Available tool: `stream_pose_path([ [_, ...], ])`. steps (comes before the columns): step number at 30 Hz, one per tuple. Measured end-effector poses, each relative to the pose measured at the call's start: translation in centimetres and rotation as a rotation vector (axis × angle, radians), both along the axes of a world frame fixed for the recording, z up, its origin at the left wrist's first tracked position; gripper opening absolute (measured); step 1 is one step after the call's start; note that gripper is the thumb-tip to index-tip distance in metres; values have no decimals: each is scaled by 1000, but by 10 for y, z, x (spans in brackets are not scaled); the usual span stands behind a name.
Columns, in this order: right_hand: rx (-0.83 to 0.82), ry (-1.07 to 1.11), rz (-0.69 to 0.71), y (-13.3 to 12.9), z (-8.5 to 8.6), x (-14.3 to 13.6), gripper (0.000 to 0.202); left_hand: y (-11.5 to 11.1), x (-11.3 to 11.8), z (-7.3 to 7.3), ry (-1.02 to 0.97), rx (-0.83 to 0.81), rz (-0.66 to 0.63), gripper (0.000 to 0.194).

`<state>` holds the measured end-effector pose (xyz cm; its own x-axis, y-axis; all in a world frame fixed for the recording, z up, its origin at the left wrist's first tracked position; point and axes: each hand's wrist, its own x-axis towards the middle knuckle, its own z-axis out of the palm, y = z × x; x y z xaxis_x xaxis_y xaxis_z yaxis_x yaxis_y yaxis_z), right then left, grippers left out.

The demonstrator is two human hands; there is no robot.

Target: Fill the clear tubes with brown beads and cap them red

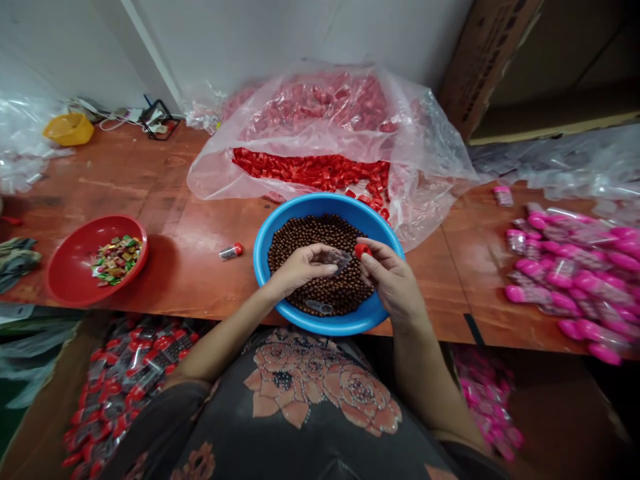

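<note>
The left hand (300, 268) pinches a small clear container (341, 261) and the right hand (395, 280) grips a red cap (363, 250), both above the brown beads (320, 233) in the blue basin (259, 257). Working well here likely means staying over the basin to catch spills, holding the container lightly but steadily, and squaring the cap to its mouth before pressing.
</note>
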<state>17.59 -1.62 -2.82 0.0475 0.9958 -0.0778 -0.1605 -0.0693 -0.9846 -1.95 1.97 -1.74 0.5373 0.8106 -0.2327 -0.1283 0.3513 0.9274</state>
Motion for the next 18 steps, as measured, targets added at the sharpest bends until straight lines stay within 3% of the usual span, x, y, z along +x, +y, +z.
stream_pose_path([
  [4,160,-348,-36,-4,2,-7,30,-3,-1,-1,96,128,0,31],
  [9,469,-759,65,-4,4,-14,32,-7,-3,-2,181,238,53,30],
  [13,610,-989,114,-6,2,-14,44,-11,-7,0,254,285,88,29],
  [18,753,-1223,132,-8,-7,-16,73,-16,-11,4,307,321,120,33],
])
